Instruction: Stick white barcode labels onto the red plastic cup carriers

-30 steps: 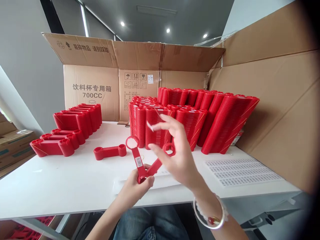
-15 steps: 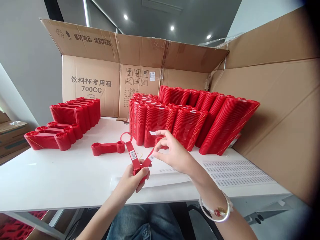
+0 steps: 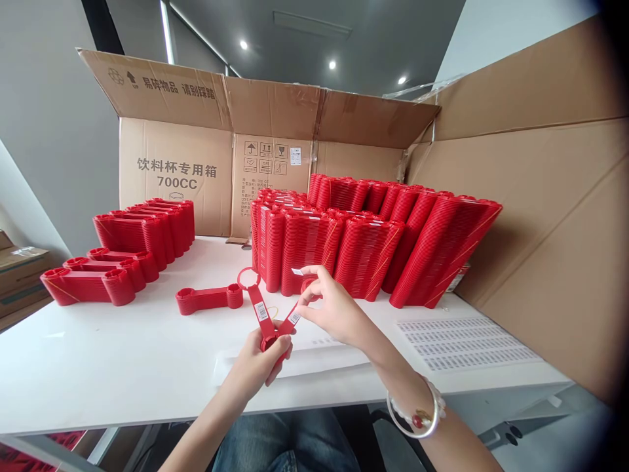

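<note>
Above the table's front half, my left hand (image 3: 265, 364) is closed round the lower ends of red plastic ring-ended strips. They fan apart in a V. The left strip (image 3: 256, 298) ends in an open ring and bears a white barcode label (image 3: 262, 311). Another barcode label (image 3: 294, 317) sits on the right strip (image 3: 286, 328), whose upper ring is partly hidden by my fingers. My right hand (image 3: 330, 305) pinches this strip with thumb and fingers. On its raised index fingertip is a small white label (image 3: 297, 271). How many strips my left hand holds is hidden.
Tall bundled stacks of red strips (image 3: 309, 252) stand behind my hands; shorter stacks (image 3: 128, 229) stand at left. A low stack (image 3: 209, 299) lies nearer. Label sheets (image 3: 466, 344) lie at right on the white table (image 3: 122, 367). Cardboard walls (image 3: 177, 144) enclose the back and right.
The view has tilted slightly upward, so most things sit a little lower. My right hand has shifted slightly along the right strip; both hands keep their hold.
</note>
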### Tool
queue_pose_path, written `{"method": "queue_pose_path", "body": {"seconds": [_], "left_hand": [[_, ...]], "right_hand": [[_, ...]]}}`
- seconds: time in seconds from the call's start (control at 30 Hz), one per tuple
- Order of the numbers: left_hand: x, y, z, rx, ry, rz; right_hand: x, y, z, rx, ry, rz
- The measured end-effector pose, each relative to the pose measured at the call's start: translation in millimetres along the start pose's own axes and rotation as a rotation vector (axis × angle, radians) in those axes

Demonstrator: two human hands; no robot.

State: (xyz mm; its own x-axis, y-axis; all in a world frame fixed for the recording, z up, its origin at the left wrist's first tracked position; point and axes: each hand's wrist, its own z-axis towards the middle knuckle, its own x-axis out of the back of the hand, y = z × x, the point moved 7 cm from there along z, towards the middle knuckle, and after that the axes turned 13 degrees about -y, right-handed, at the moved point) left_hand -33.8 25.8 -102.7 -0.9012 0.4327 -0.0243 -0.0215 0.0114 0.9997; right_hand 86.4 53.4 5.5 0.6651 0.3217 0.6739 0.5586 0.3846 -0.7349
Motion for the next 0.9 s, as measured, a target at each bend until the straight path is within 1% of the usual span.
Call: {"method": "queue_pose_path", "body": {"seconds": [0.37, 0.53, 0.73, 0.9], "left_hand": [[-2.5, -2, 4, 0.008, -0.01, 0.043], [-1.3, -4, 5, 0.01, -0.005, 0.064], [-2.7, 0, 4, -0.001, -0.005, 0.073], [-5.6, 4, -1, 0.003, 0.026, 0.087]], "right_hand": [[-2, 8, -1, -0.059, -0.004, -0.004], [-5, 10, 0, -0.06, 0.028, -0.057], [-12, 7, -7, -0.036, 0.165, -0.199], [-22, -1, -19, 0.072, 0.336, -0.28]]}}
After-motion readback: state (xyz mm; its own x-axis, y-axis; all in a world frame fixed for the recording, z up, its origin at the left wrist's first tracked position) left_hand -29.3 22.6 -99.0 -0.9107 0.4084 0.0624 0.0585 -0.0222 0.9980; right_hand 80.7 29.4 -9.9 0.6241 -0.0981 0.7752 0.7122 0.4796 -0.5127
